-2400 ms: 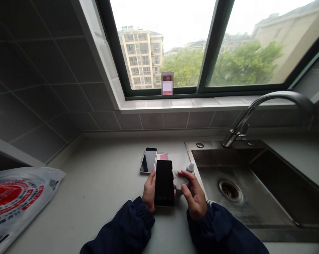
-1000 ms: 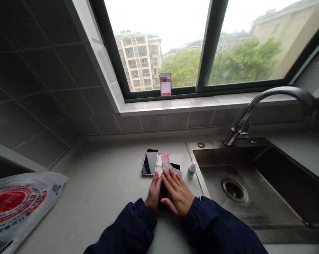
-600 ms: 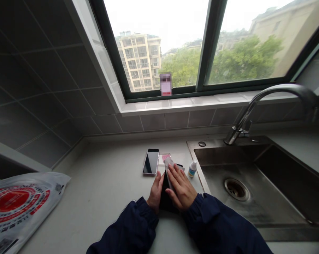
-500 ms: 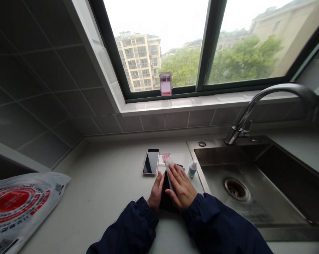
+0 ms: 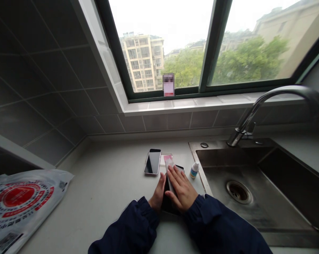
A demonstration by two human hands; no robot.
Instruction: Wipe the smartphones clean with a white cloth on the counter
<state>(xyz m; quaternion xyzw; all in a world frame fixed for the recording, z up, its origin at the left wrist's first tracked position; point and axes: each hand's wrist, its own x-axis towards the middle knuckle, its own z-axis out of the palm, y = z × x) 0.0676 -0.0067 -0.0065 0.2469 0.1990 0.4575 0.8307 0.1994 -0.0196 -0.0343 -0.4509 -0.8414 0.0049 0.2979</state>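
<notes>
the black phone (image 5: 170, 206) is held by its left edge in the left hand (image 5: 157, 195), the thumb laid along the side; that grip is narrow, closed on the phone. a thin pale cloth (image 5: 170, 165) is pressed onto the phone's face beneath the right hand (image 5: 182, 188), whose grip is spread flat, fingers straight. the phone is placed over the table (image 5: 108, 187), mostly covered by that hand; whether the table is touched by it cannot be told. just beyond, a second phone (image 5: 153, 161) is seen beside a clear case (image 5: 163, 160). a small white-capped bottle (image 5: 194, 170) is stood near the sink (image 5: 205, 183).
</notes>
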